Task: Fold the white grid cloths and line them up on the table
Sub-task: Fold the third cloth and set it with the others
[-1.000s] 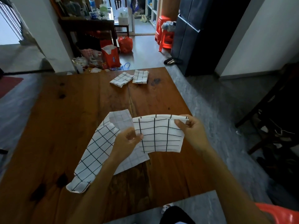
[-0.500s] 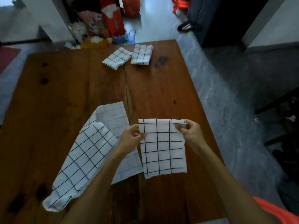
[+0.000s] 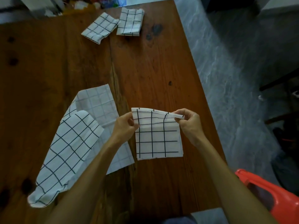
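Folded grid cloth [image 3: 157, 138] pinched at top corners by left hand [image 3: 125, 125] and right hand [image 3: 188, 122], lower edge on table [image 3: 153, 70] near right edge | unfolded cloth [image 3: 69, 143] just left | two folded cloths [image 3: 113, 24] at far edge | bare wood between

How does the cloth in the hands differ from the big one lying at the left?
The held cloth is folded into a compact square, its top edge pinched by left hand and right hand; the left cloth sprawls long, rumpled and untouched. Both are white with black grid lines.
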Available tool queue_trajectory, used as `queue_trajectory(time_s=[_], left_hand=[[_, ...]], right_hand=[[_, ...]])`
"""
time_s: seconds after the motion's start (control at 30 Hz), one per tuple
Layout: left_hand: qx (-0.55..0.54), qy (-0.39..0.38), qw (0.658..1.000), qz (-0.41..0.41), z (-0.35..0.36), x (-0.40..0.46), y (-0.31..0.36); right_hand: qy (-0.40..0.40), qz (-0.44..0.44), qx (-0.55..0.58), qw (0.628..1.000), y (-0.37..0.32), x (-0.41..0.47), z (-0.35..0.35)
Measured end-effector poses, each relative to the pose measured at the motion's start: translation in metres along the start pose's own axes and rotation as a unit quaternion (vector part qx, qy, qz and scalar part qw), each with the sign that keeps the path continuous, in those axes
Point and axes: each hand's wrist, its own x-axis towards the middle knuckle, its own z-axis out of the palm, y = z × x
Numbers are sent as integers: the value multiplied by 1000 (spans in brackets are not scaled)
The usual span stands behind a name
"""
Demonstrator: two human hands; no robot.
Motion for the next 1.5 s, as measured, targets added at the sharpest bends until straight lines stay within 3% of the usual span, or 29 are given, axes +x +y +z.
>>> queue_trajectory(time_s=[0.17, 0.3, 0.43, 0.6, 0.77, 0.93, 1.1, 1.3, 1.5], left_hand=[[108, 9, 993, 54, 0, -15, -17], [157, -7, 986, 61, 1, -28, -26], [143, 6, 989, 40, 6, -43, -30], [142, 32, 988, 48, 16, -53, -35], [201, 70, 976, 41, 23, -50, -35], [274, 87, 957, 44, 32, -40, -30], [310, 77, 946, 54, 36, -33, -29], [283, 34, 958, 35, 33, -24, -20], [148, 25, 982, 117, 19, -35, -8]], right_hand=[[-30, 2, -16, 999, 19, -39, -8], [-39, 15, -171, 984, 43, -71, -10], [-18, 4, -270, 963, 58, -94, -13], [18, -75, -293, 953, 55, -89, 8], [-45, -158, -388, 907, 45, -63, 55], [-109, -169, -473, 858, 64, -36, 71], [-136, -195, -481, 844, 88, -31, 60], [-101, -201, -421, 879, 88, -31, 64], [-75, -221, -412, 881, 55, -29, 74]])
